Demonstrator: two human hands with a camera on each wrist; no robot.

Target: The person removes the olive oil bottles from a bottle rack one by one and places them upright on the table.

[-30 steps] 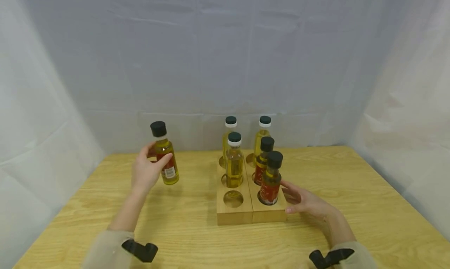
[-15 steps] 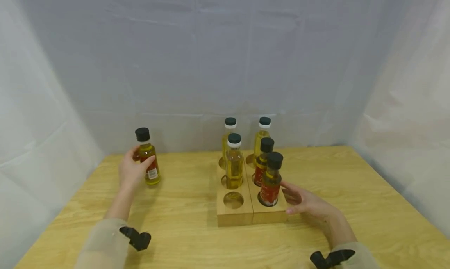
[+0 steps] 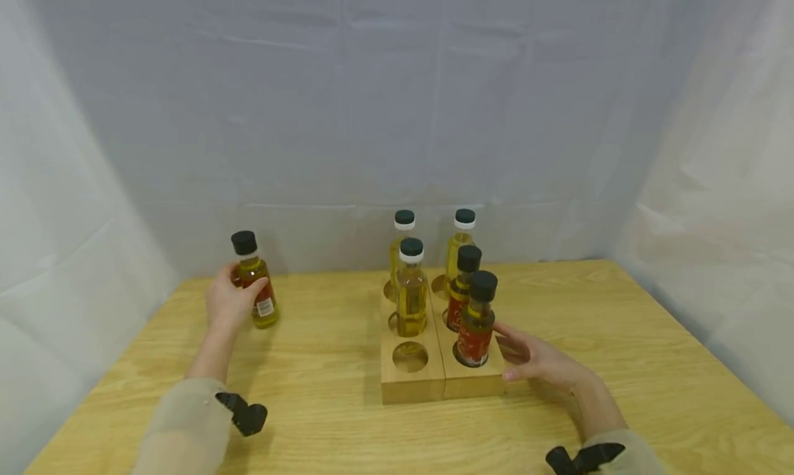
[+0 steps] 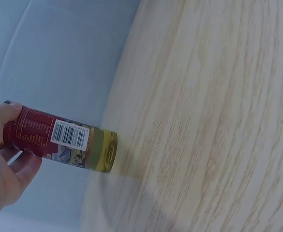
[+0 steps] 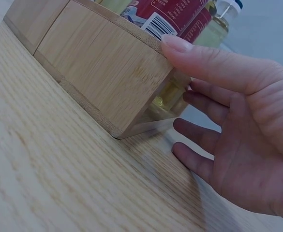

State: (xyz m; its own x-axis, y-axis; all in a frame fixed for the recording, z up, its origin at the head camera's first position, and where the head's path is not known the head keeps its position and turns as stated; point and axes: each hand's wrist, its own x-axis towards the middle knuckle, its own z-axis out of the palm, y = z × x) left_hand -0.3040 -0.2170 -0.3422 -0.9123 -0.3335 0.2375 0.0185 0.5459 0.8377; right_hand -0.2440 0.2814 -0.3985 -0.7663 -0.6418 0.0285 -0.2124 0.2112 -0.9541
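Over the back left of the table, my left hand (image 3: 231, 299) grips an oil bottle (image 3: 265, 302) with a black cap and a red label, thumb on one side and fingers round the other. In the left wrist view its barcode and base show close to the wood. The bottle leans slightly in the head view. My right hand (image 3: 546, 365) rests at the front right corner of a wooden bottle rack (image 3: 412, 391), its thumb on the front edge and its relaxed fingers along the right side. Near that hand, a red-labelled oil bottle (image 3: 475, 337) stands in the rack's front right hole.
Another red-labelled bottle (image 3: 457, 309) stands behind it. White-collared oil bottles fill other holes: one in the middle left (image 3: 411, 302), two at the back. A round hole (image 3: 410, 357) shows at the front left. A pale cloth wall (image 3: 347, 237) borders the table (image 3: 322, 420).
My left hand has carried the bottle leftward and lower, toward the back left of the table. The right hand has stayed at the rack's corner.
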